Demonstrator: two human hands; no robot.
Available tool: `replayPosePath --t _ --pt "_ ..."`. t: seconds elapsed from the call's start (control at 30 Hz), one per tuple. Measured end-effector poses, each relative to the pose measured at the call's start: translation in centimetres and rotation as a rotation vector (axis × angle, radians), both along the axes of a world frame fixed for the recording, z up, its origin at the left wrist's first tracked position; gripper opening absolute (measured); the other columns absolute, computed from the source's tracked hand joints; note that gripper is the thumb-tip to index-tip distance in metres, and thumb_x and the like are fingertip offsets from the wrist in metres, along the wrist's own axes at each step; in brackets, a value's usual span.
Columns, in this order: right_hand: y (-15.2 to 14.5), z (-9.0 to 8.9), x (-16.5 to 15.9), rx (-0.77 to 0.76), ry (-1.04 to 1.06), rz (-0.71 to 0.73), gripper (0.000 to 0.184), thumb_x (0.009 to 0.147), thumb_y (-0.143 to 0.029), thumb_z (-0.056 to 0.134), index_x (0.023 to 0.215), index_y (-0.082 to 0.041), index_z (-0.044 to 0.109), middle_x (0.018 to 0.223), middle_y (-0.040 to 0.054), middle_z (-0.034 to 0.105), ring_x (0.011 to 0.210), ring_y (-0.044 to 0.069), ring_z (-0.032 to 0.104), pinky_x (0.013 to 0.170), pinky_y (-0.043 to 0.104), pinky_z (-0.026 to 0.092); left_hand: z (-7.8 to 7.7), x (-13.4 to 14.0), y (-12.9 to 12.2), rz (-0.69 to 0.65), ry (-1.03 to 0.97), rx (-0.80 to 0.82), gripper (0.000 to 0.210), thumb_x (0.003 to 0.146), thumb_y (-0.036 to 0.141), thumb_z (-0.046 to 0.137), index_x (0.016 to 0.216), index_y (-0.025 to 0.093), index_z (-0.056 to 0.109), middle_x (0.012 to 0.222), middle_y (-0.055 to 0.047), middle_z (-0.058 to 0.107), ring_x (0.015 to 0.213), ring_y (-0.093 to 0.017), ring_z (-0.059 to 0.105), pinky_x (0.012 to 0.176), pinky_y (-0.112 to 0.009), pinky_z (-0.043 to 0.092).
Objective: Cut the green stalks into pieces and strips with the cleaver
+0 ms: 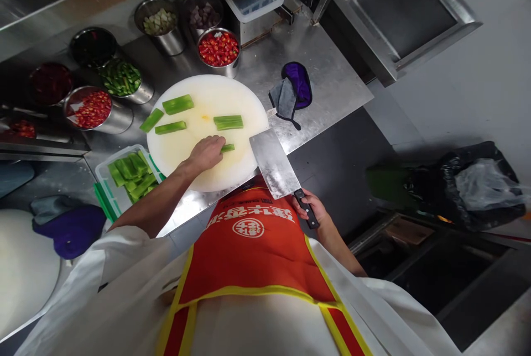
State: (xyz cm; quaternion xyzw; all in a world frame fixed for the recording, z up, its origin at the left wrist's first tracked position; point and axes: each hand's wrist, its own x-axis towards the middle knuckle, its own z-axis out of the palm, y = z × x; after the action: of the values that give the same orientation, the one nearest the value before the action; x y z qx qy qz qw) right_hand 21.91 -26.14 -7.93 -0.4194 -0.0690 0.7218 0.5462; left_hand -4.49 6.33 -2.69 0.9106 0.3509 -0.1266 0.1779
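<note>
My right hand (pixel 318 208) grips the black handle of a cleaver (pixel 274 163). The broad blade points up and left, its corner close to the edge of the round white cutting board (pixel 249 96). Over the board's near half, my left hand (pixel 208 152) has its fingers curled together on a small green vegetable piece (pixel 228 147), part of which they hide. Above it lies a group of cut green strips (pixel 228 122). Larger green pieces (pixel 178 104) rest on the left of the board, one (pixel 151 120) at its rim.
A clear container (pixel 118 193) of green pieces stands left of the board. Metal pots of chopped red chillies (pixel 218 49), green chillies (pixel 122 78) and other ingredients line the back. A purple and grey cloth (pixel 297 86) lies right; a bin with a black bag (pixel 450 179) stands beyond.
</note>
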Motion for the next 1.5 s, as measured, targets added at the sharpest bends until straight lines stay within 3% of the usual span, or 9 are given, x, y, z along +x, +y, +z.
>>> replayPosePath --t 0.17,0.27,0.53,0.67,0.83,1.1,1.23,1.37,1.5 --pt "0.1 0.1 -0.1 0.006 -0.009 0.001 0.018 0.07 -0.029 0.065 0.084 -0.019 0.059 0.06 -0.0013 0.06 0.035 0.007 0.035 0.028 0.017 0.028 -0.2 -1.0 0.3 -0.042 -0.045 -0.066 0.019 0.083 0.031 0.067 0.098 0.024 0.058 0.103 -0.009 0.065 0.098 -0.029 0.06 0.083 -0.04 0.048" --pt "0.2 0.7 -0.2 -0.006 -0.039 -0.002 0.017 0.069 -0.028 0.065 0.082 -0.019 0.059 0.06 -0.0013 0.06 0.034 0.007 0.036 0.027 0.017 0.03 -0.5 -1.8 -0.3 0.029 -0.102 -0.082 0.023 0.084 0.03 0.066 0.106 0.025 0.059 0.107 -0.008 0.066 0.101 -0.028 0.061 0.087 -0.04 0.049" --pt "1.9 6.7 -1.0 -0.022 -0.286 0.201 0.012 0.075 -0.021 0.066 0.086 -0.017 0.065 0.068 -0.0009 0.064 0.042 0.009 0.05 0.035 0.019 0.04 -2.4 -3.2 -4.2 0.251 -0.235 0.026 0.027 0.092 0.036 0.059 0.114 0.022 0.065 0.111 -0.011 0.065 0.108 -0.029 0.057 0.099 -0.042 0.047" --pt "3.9 9.2 -2.9 0.031 -0.611 0.375 0.041 0.079 -0.017 0.06 0.119 -0.02 0.069 0.056 -0.0065 0.059 0.044 0.011 0.049 0.043 0.021 0.042 -3.4 -2.3 -6.1 0.314 -0.239 0.125 0.037 0.096 0.046 0.054 0.122 0.021 0.063 0.116 -0.014 0.062 0.109 -0.031 0.055 0.098 -0.045 0.043" --pt "5.5 9.8 -5.4 0.264 -0.991 0.451 0.062 0.074 -0.012 0.059 0.133 -0.027 0.067 0.079 -0.0032 0.071 0.055 0.013 0.052 0.059 0.024 0.045 -3.6 -1.3 -7.0 0.369 -0.226 0.162 0.041 0.098 0.049 0.049 0.126 0.022 0.062 0.118 -0.015 0.059 0.112 -0.033 0.051 0.096 -0.046 0.04" --pt "5.1 9.1 -6.4 0.239 -0.999 0.423 0.059 0.077 -0.015 0.058 0.133 -0.026 0.067 0.082 -0.0023 0.071 0.056 0.014 0.051 0.058 0.024 0.045 -3.2 -0.8 -7.6 0.407 -0.222 0.188 0.045 0.098 0.047 0.048 0.13 0.019 0.06 0.124 -0.017 0.056 0.115 -0.035 0.048 0.098 -0.049 0.038" --pt "5.0 9.1 -6.5 0.117 -0.836 0.433 0.06 0.075 -0.015 0.059 0.134 -0.024 0.066 0.065 -0.0051 0.066 0.047 0.012 0.051 0.047 0.022 0.043 -2.9 -1.2 -7.3 0.403 -0.234 0.163 0.041 0.097 0.042 0.048 0.129 0.019 0.061 0.122 -0.016 0.056 0.114 -0.034 0.049 0.099 -0.048 0.039" --pt "4.5 9.2 -6.0 -0.1 -0.622 0.382 0.055 0.078 -0.023 0.058 0.134 -0.021 0.061 0.05 -0.0082 0.056 0.039 0.013 0.049 0.039 0.022 0.041 -2.5 -2.2 -6.2 0.295 -0.246 0.054 0.037 0.095 0.031 0.047 0.128 0.02 0.061 0.119 -0.014 0.059 0.113 -0.031 0.051 0.101 -0.046 0.041" --pt "4.1 9.0 -4.8 -0.137 -0.555 0.246 0.04 0.077 -0.025 0.06 0.116 -0.02 0.065 0.049 -0.008 0.056 0.04 0.012 0.05 0.04 0.022 0.042 -2.3 -1.9 -3.6 0.145 -0.269 0.028 0.037 0.094 0.029 0.047 0.127 0.02 0.063 0.119 -0.013 0.06 0.112 -0.031 0.051 0.101 -0.047 0.041"
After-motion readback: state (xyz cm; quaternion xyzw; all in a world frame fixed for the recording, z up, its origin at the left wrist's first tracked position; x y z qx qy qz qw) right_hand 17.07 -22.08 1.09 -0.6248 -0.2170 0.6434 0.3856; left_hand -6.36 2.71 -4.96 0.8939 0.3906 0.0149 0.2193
